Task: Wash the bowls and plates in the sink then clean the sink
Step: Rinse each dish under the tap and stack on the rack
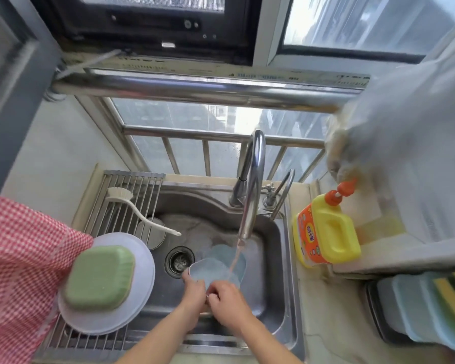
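Both forearms reach forward, converging over the sink (279, 306). The left hand (193, 290) has its grip curled on the near rim of a pale blue plate (216, 266), thumb on the edge; the right hand (227, 300) pinches the same rim beside it. Water from the faucet (252, 185) falls onto the plate. White plates (142, 258) under a green dish (100, 277) sit on the rack (132, 195) at left.

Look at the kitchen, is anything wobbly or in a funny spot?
The long white brush lies slantwise on the rack, its handle tip poking out over the sink. The green dish sits upside down on stacked white plates. Nothing is spilled or broken.
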The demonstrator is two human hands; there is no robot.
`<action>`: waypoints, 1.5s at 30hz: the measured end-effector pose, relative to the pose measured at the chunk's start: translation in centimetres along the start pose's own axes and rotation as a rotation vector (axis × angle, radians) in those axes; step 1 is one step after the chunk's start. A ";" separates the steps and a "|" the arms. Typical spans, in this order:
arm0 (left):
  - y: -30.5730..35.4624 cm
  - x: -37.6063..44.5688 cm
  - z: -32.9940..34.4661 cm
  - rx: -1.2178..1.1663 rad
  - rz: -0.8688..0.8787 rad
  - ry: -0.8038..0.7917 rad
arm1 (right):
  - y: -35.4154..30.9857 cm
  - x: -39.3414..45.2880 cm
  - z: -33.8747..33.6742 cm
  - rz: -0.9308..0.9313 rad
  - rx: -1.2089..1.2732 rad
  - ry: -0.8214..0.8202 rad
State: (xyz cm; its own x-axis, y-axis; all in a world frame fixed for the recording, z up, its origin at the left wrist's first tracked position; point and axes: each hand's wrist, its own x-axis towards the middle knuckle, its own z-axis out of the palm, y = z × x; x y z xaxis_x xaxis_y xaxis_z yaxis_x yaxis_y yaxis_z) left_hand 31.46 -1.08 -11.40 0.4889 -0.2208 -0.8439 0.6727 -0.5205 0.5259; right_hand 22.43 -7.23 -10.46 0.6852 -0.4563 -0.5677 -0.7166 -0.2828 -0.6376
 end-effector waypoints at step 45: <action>1.1 1.2 -0.2 0.021 0.100 -0.216 | 2.6 3.3 -0.9 0.179 -0.066 -0.047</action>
State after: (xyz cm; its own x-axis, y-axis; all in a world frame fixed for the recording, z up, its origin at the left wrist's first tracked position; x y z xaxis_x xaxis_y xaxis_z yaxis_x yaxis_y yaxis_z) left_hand 32.87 -1.70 -11.79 0.4206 -0.4423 -0.7921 0.6144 -0.5036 0.6074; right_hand 22.73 -10.25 -13.47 0.5499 -0.4648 -0.6940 -0.8338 -0.2561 -0.4891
